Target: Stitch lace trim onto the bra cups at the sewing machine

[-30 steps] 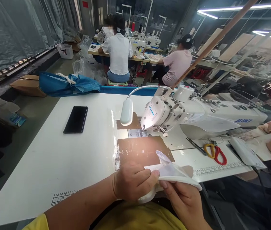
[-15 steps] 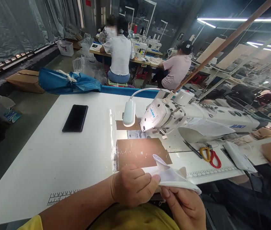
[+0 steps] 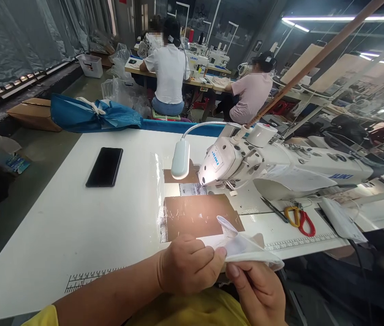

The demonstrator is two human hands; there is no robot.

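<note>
A folded piece of white fabric [image 3: 242,246] is stretched between my two hands at the table's front edge. My left hand [image 3: 192,265] is closed, pinching its left end between thumb and fingers. From below, my right hand [image 3: 260,287] grips the lower edge, thumb pressed against the fingers. One corner of the cloth sticks up in a small fold. Just beyond lies a brown sheet [image 3: 200,217] under clear film, in front of the white sewing machine [image 3: 226,163], whose needle area is lit.
A black phone [image 3: 104,167] lies on the white table [image 3: 110,226]. Right of the machine bed are tweezers [image 3: 274,208] and red-and-yellow-handled scissors [image 3: 300,218]. A lamp [image 3: 181,158] hangs over the work area. Two people [image 3: 169,77] sit at machines beyond a blue bundle [image 3: 93,113].
My hands keep their grip on the white fabric, the right one shifting slightly left. A bare arm at the right edge has left the view. The camera view has shifted slightly.
</note>
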